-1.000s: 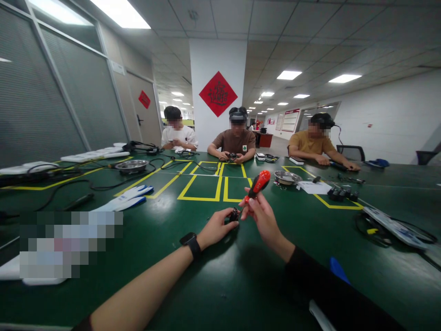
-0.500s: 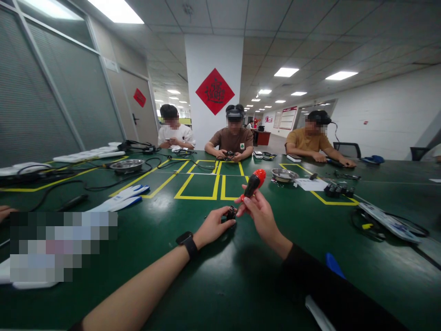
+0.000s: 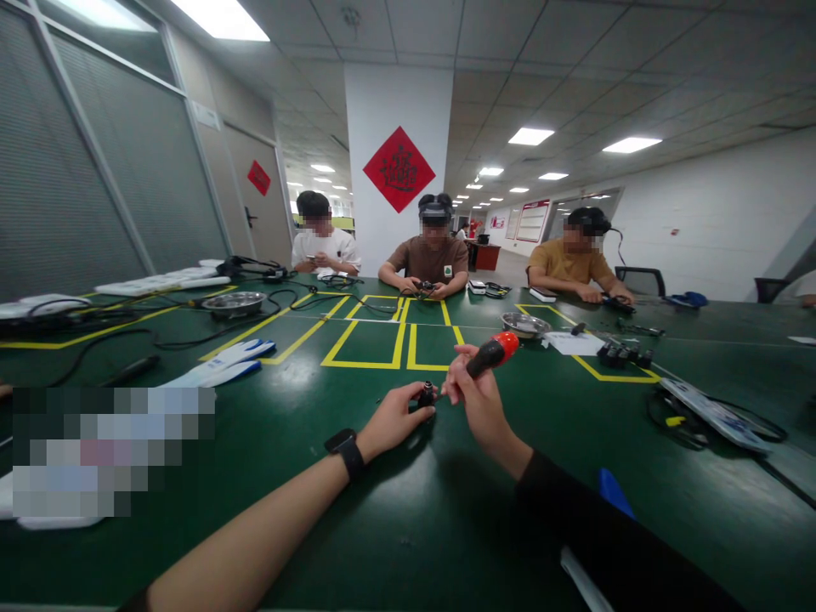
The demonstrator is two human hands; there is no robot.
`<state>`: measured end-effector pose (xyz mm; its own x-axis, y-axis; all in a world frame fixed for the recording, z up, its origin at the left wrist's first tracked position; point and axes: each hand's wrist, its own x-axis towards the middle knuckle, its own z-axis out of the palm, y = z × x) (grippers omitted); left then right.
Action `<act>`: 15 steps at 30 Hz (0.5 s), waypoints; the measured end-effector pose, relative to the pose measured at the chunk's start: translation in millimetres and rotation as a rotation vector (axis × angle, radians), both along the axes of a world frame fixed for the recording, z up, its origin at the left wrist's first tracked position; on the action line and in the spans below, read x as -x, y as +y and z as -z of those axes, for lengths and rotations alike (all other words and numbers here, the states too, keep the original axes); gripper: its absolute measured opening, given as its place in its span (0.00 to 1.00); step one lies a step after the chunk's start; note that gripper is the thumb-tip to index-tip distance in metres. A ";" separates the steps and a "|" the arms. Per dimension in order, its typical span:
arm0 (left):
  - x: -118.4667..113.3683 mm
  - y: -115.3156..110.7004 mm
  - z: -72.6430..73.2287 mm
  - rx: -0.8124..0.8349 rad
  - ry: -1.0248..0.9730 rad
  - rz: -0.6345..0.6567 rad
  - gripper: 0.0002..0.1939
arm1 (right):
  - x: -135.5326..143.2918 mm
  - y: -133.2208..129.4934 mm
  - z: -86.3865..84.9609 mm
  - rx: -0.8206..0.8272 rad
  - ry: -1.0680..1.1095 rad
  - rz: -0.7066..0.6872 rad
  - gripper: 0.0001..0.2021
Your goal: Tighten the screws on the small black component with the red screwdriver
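My left hand (image 3: 396, 418) is closed on a small black part (image 3: 427, 393) with a shiny round top, holding it low over the green table. The fingers hide much of that part, so its kind is unclear. In my right hand (image 3: 479, 398) is a screwdriver (image 3: 492, 354) with a red and black handle. Its handle tilts up to the right and away from me. The shaft side points down left toward the black part, partly covered by my fingers. I cannot tell whether its tip touches the part.
White gloves (image 3: 220, 365) lie to the left. Metal bowls stand farther back, the right one (image 3: 525, 324) near a sheet of paper (image 3: 574, 343) and several black parts (image 3: 625, 354). A power strip (image 3: 714, 414) with cables lies right. Three people sit across the green table (image 3: 357, 544).
The screwdriver in my right hand has tipped over to the right, its handle now lower and more slanted. My left hand stays almost in place on the black part.
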<state>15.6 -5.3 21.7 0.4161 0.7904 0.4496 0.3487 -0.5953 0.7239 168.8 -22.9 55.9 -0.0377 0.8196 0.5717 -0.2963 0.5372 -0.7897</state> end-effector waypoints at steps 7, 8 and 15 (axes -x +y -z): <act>0.5 0.9 0.7 -0.015 0.008 0.004 0.14 | -1.6 -9.1 -6.7 -0.022 -0.048 -0.009 0.14; 0.5 1.0 0.8 -0.011 0.006 0.005 0.15 | -1.9 -8.7 -7.4 -0.028 -0.049 -0.013 0.13; 1.2 -1.7 -1.4 -0.010 0.006 0.018 0.13 | -2.7 6.2 1.7 0.000 0.099 0.060 0.07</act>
